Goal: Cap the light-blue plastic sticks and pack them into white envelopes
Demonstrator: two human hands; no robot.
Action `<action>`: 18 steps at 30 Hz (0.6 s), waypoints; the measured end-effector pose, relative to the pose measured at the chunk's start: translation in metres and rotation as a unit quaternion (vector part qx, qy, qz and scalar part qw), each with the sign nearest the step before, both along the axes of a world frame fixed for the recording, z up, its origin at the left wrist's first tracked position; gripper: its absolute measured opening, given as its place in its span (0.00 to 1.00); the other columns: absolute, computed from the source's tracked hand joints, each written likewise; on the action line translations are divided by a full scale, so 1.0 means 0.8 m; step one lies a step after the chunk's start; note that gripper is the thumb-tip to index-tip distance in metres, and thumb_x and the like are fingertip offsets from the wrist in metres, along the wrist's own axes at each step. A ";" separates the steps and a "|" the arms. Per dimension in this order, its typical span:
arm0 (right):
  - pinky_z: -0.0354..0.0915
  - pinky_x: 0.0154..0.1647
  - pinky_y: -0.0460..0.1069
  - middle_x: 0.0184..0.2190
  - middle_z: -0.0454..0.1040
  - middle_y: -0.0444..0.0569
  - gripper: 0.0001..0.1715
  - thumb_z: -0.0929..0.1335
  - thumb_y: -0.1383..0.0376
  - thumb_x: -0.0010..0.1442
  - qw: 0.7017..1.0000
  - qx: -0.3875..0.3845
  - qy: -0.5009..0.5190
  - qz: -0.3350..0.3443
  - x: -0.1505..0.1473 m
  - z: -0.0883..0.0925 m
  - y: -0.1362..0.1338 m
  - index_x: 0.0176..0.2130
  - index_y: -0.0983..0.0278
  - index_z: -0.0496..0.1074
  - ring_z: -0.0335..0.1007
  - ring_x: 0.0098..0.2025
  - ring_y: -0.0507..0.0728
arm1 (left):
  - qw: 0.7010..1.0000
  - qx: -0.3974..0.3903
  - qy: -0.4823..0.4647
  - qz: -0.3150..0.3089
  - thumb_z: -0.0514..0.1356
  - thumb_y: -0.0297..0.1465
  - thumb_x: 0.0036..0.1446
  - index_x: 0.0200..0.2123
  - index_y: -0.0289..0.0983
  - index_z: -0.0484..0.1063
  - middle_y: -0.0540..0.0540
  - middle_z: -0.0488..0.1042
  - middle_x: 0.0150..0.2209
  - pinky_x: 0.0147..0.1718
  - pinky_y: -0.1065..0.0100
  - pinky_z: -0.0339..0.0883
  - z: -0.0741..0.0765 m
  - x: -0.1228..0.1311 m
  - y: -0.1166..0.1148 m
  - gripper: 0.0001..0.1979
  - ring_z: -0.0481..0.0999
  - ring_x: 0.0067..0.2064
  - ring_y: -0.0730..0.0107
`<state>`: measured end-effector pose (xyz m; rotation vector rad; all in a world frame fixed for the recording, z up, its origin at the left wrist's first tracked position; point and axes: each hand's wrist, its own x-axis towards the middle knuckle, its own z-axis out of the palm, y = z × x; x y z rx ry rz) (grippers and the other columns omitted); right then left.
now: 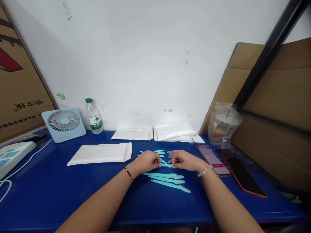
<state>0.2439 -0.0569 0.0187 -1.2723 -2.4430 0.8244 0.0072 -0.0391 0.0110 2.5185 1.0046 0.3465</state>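
Note:
Between my two hands lies one teal eyebrow razor (166,165), low over the blue table. My left hand (147,161) pinches its left end, and my right hand (185,160) is closed at its right end. Nearer to me, several more teal razors (170,182) lie side by side, their thin ends to the left. Behind my hands, other teal razors (159,151) are partly covered by my left fingers. Small see-through pieces that look like blade caps (169,156) sit just left of my right hand.
White padded mailers lie on the left (100,153), at the back (132,134) and in a stack (173,131). A blue fan (64,124) and water bottle (94,118) stand back left. Two phones (215,160) (249,176) and a bagged drink (223,126) are right.

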 end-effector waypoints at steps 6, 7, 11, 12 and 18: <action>0.59 0.30 0.45 0.30 0.67 0.46 0.04 0.68 0.66 0.53 0.995 0.075 0.012 -0.069 0.015 0.001 0.010 0.28 0.65 0.70 0.63 0.30 0.51 | 0.995 0.071 -0.006 0.073 0.57 0.34 0.54 0.29 0.39 0.74 0.48 0.75 0.33 0.32 0.71 0.58 0.006 -0.015 0.015 0.08 0.71 0.34 0.69; 0.59 0.30 0.45 0.30 0.67 0.46 0.05 0.69 0.65 0.53 0.993 0.079 0.010 -0.081 0.018 0.001 0.011 0.28 0.65 0.71 0.63 0.30 0.51 | 0.993 0.076 -0.003 0.086 0.57 0.34 0.54 0.29 0.39 0.74 0.48 0.75 0.33 0.32 0.70 0.58 0.007 -0.018 0.017 0.08 0.71 0.35 0.68; 0.59 0.29 0.45 0.31 0.67 0.46 0.11 0.70 0.59 0.51 0.993 0.076 0.027 -0.085 0.018 0.005 0.005 0.31 0.64 0.72 0.62 0.29 0.51 | 0.990 0.078 -0.021 0.111 0.60 0.37 0.50 0.35 0.39 0.74 0.47 0.74 0.35 0.34 0.70 0.60 0.005 -0.025 0.021 0.10 0.71 0.38 0.65; 0.59 0.29 0.45 0.32 0.67 0.46 0.13 0.71 0.57 0.51 0.996 0.063 0.028 -0.060 0.014 0.007 0.002 0.31 0.64 0.73 0.62 0.29 0.51 | 0.991 0.076 -0.035 0.108 0.60 0.38 0.50 0.37 0.39 0.73 0.47 0.74 0.36 0.34 0.70 0.61 0.005 -0.024 0.019 0.12 0.71 0.39 0.65; 0.57 0.25 0.44 0.27 0.65 0.44 0.13 0.71 0.56 0.49 0.997 -0.008 -0.008 0.072 -0.014 0.011 -0.014 0.27 0.65 0.73 0.61 0.27 0.50 | 0.997 -0.063 -0.043 -0.014 0.59 0.44 0.50 0.35 0.39 0.74 0.50 0.72 0.28 0.25 0.74 0.59 0.013 -0.015 -0.002 0.16 0.69 0.29 0.73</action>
